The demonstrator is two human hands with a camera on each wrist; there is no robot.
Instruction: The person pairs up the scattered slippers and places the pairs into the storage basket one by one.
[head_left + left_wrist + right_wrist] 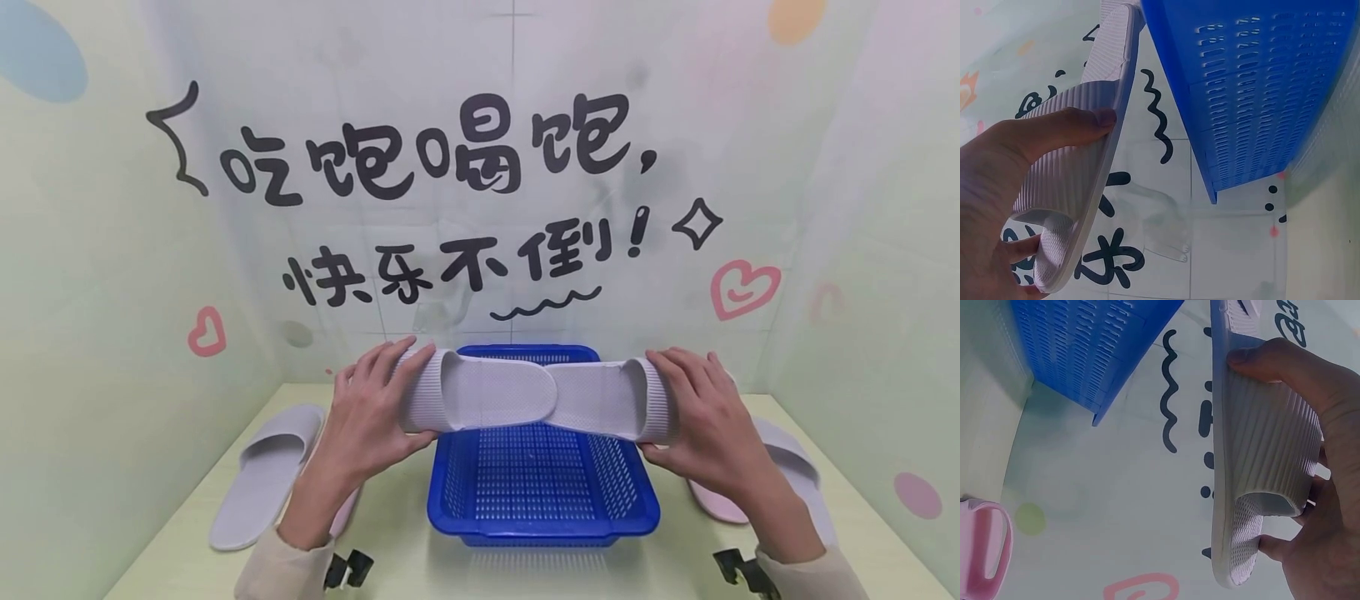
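Left hand (994, 165) round slipper (1075, 162); toe (1054, 253) wrist-view-only

Matt, foam-like slippers (498, 392) with ribbed straps (426, 396) and finely textured footbeds (596, 392); glossy plastic basket (543, 527); smooth, faintly shiny tabletop (397, 533)

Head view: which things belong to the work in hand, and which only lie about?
Work: slipper in left hand; second slipper in right hand; probably blue basket.

Apparently lying about: left grey slipper; right grey slipper; right pink slipper; left pink piece.

Two slippers (498, 392) are held above the basket (543, 527); other slippers (251, 500) are placed near the desk's (390, 542) left and right edges.
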